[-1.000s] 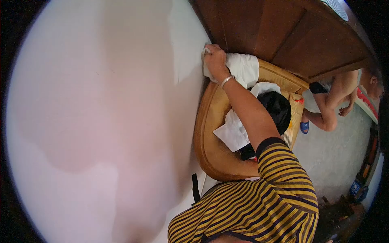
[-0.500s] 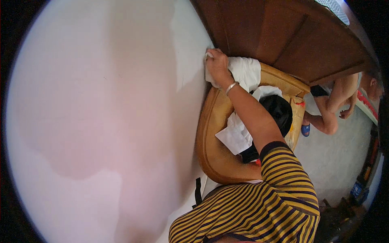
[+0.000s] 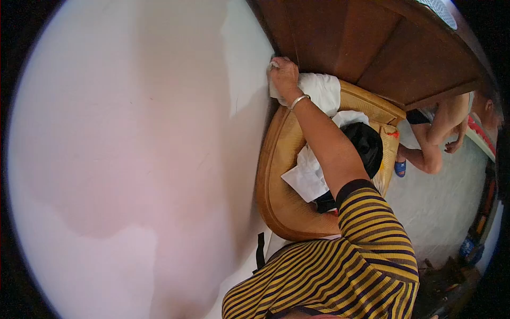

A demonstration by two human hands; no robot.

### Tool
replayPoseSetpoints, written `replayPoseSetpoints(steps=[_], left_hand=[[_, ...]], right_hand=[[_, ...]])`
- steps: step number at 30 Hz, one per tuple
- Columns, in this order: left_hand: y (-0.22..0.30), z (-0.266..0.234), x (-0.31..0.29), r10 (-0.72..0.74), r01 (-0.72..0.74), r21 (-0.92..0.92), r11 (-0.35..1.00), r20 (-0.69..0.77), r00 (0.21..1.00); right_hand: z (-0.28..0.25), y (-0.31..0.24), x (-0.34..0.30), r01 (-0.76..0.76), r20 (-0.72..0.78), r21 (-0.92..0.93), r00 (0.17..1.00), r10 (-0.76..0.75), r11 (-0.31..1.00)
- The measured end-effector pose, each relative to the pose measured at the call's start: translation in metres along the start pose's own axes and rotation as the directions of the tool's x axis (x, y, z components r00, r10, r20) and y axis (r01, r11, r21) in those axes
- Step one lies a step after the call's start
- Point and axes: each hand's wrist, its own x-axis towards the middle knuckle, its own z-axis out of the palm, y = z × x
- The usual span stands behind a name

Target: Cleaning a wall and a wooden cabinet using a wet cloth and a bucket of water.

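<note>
Small crumpled white wad (image 3: 274, 64): within curled, closed right hand (image 3: 285, 74), at corner between smooth white wall (image 3: 180, 159) and dark-brown wooden panel (image 3: 345, 37); wall contact perhaps made. Left hand: out of view, grip untellable. Still on wall: tiny dark specks (image 3: 151, 99); finished extent not shown.

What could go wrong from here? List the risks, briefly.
1. The right hand has something white in its grip, close to the wall and dark wood panel; its knuckles might scrape either.
2. The white cloth draped over the tan seat lies right by that hand, so it could get dragged off.
3. The forearm crosses the black bundle and white sheet in this view; a low sweep might knock them.
</note>
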Motion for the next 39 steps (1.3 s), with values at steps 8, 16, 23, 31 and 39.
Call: replayPoseSetpoints(steps=[8,16,23,31,39], left_hand=[[0.003,-0.004,0.007,-0.079,0.076,0.053,0.996,0.048,0.996],[-0.014,-0.010,-0.008,-0.023,-0.015,0.181,0.983,0.202,0.979],[-0.024,-0.012,-0.038,-0.014,-0.082,0.260,0.962,0.345,0.939],[-0.048,-0.042,-0.045,-0.002,-0.218,0.363,0.906,0.519,0.855],[-0.060,-0.065,-0.050,-0.011,-0.328,0.410,0.851,0.639,0.769]], right_hand=[[-0.026,-0.008,-0.050,0.167,0.202,0.094,0.962,-0.183,0.981],[-0.032,-0.006,-0.032,-0.546,0.330,0.532,0.837,0.436,0.647],[-0.004,0.030,-0.007,-0.347,0.003,0.006,0.938,0.347,0.938],[0.024,0.003,-0.021,-0.154,-0.100,0.008,0.983,0.154,0.988],[0.018,-0.007,-0.048,-0.126,-0.055,0.008,0.990,0.126,0.992]])
